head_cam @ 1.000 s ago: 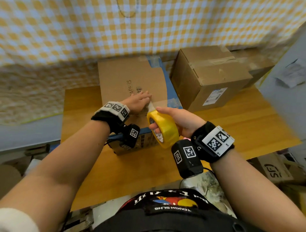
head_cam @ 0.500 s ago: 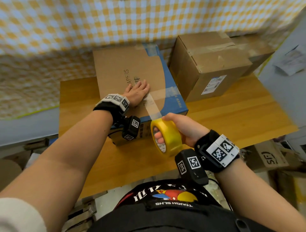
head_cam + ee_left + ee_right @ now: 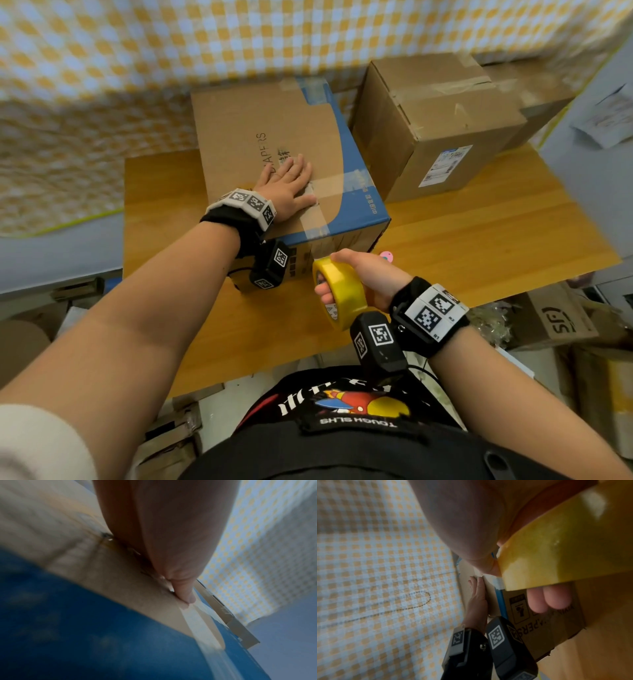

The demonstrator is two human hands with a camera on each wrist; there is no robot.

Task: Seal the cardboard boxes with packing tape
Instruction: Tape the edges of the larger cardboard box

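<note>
Yellow packing tape roll (image 3: 339, 295) sits in the person's right hand (image 3: 368, 279), fingers threaded through its core and thumb on the outer rim, held low at the near face of a brown and blue cardboard box (image 3: 274, 154) on a wooden table (image 3: 479, 233); from the roll a clear tape strip (image 3: 317, 222) runs up the front of the box, over its near edge and onto the top panel. The left hand (image 3: 286, 186) lies flat on that top panel, fingers straight and spread, pressing beside the strip where it meets an earlier band of tape crossing the lid; in the left wrist view the thumb (image 3: 186, 595) touches the cardboard right at the strip's edge. In the right wrist view two fingertips (image 3: 546, 600) show below the roll, with the box's printed side behind them. A second cardboard box (image 3: 435, 113), plain brown with tape across its top and a white shipping label on its side, stands just to the right of the first one, against a wall covered in yellow and white checked cloth (image 3: 171, 44); a small pink object (image 3: 386, 255), too small to identify, lies on the table beside the right hand.
</note>
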